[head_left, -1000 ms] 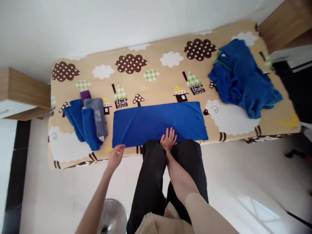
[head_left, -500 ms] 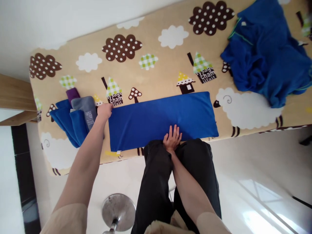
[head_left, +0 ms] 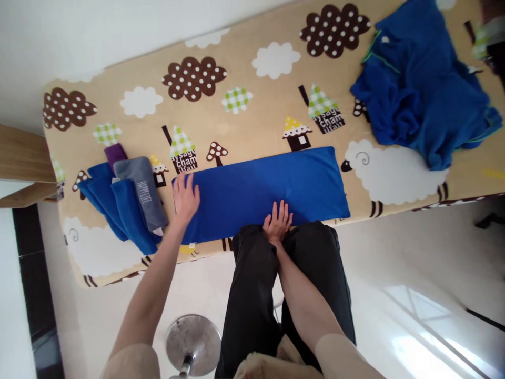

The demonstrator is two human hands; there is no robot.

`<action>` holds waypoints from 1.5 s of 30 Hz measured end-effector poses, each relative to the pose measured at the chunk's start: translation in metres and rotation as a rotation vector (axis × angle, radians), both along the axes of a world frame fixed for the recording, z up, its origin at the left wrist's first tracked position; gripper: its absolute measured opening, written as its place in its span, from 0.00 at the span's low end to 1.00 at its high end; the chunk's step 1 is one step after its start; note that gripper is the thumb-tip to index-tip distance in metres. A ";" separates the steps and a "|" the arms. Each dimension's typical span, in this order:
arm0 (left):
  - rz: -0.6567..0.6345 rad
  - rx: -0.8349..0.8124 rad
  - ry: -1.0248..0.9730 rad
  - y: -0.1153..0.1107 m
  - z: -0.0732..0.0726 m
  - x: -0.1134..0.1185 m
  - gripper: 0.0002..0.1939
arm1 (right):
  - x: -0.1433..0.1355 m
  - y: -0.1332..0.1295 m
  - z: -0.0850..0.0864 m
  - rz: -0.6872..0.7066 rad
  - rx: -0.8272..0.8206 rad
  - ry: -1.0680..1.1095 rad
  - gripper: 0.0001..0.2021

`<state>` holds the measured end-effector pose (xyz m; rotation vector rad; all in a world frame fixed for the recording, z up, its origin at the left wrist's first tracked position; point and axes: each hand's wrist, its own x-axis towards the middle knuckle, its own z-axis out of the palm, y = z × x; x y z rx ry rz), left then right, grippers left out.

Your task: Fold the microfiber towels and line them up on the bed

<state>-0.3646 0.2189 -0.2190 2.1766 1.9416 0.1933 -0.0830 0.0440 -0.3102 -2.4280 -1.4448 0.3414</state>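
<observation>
A long strip of folded blue cloth point(head_left: 252, 195) lies flat on the patterned bed cover point(head_left: 236, 137), in front of my knees. Over its left end is my left hand point(head_left: 187, 199), fingers spread and holding nothing. My right hand point(head_left: 278, 221) rests with fingers apart on the cloth's near edge, between my knees. Just left of my left hand are a folded grey cloth point(head_left: 145, 192) with lettering, folded blue cloths point(head_left: 132, 213) and a small purple one point(head_left: 115, 153).
A crumpled blue cloth point(head_left: 430, 89) with green edging lies at the right of the bed. A round metal stool base point(head_left: 193, 342) stands on the floor below. Wooden furniture point(head_left: 23, 158) is at the far left, and a white wall runs behind the bed.
My left hand has let go of the strip's upper left corner, opened and moved right and down over its left end. My right hand stays in place.
</observation>
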 end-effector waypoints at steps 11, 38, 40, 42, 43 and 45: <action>0.347 -0.038 -0.059 -0.108 -0.050 0.002 0.35 | 0.000 0.000 -0.002 -0.002 -0.010 -0.017 0.32; 0.194 0.039 -0.245 -0.159 -0.078 0.076 0.36 | 0.162 0.147 0.019 0.190 -0.078 -0.177 0.29; 0.204 0.026 -0.239 -0.159 -0.080 0.076 0.36 | 0.198 0.169 0.013 0.176 -0.081 -0.203 0.30; 0.215 0.002 -0.228 -0.160 -0.082 0.076 0.36 | 0.218 0.181 0.006 0.193 -0.071 -0.227 0.30; 0.218 -0.013 -0.222 -0.160 -0.083 0.076 0.36 | 0.223 0.183 0.003 0.199 -0.064 -0.242 0.30; 0.219 -0.034 -0.211 -0.160 -0.084 0.076 0.36 | 0.225 0.184 -0.001 0.195 -0.059 -0.272 0.31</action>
